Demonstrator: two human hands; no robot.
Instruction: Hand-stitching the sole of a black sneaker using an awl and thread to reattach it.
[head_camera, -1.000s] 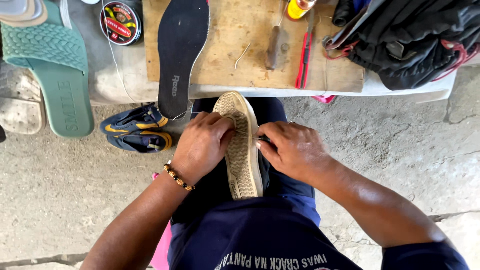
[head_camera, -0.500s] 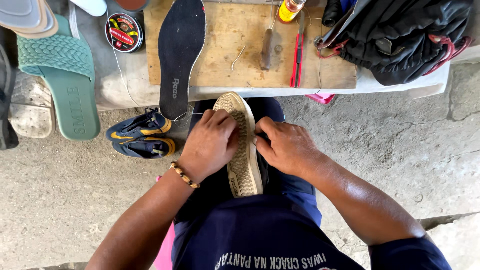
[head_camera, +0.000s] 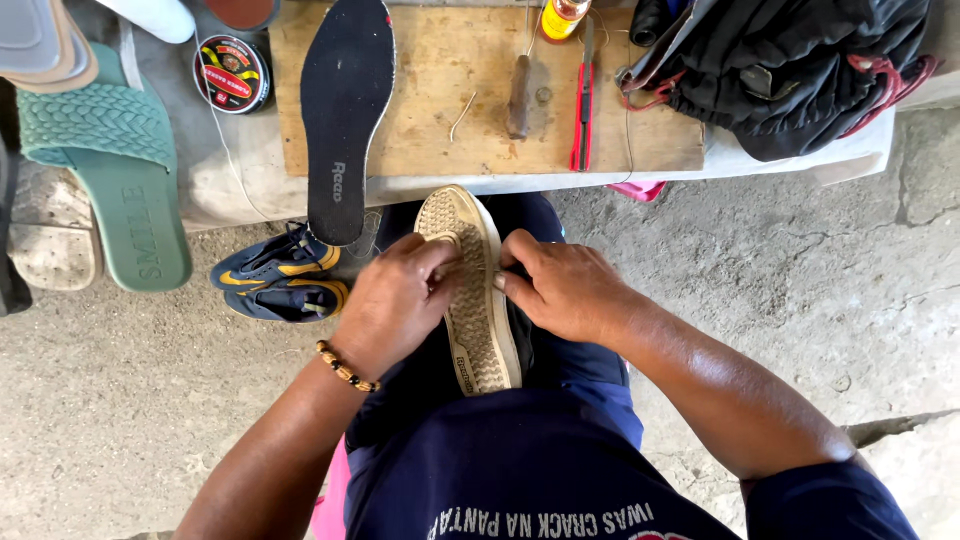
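While a shoe (head_camera: 475, 290) is held sole-up on the person's lap, just in front of the near edge of the bench (head_camera: 800, 160), it is gripped from both sides: the left hand (head_camera: 395, 305) is closed on its left rim, the right hand (head_camera: 560, 290) is pinched on its right rim. A beaded bracelet (head_camera: 345, 368) is worn on the left wrist. A black insole (head_camera: 345, 110) is laid over the wooden board (head_camera: 640, 130), past the bench's near edge. A dark blue sneaker (head_camera: 275, 280) is seen on the floor below, and a green sandal (head_camera: 115, 170) at the left end.
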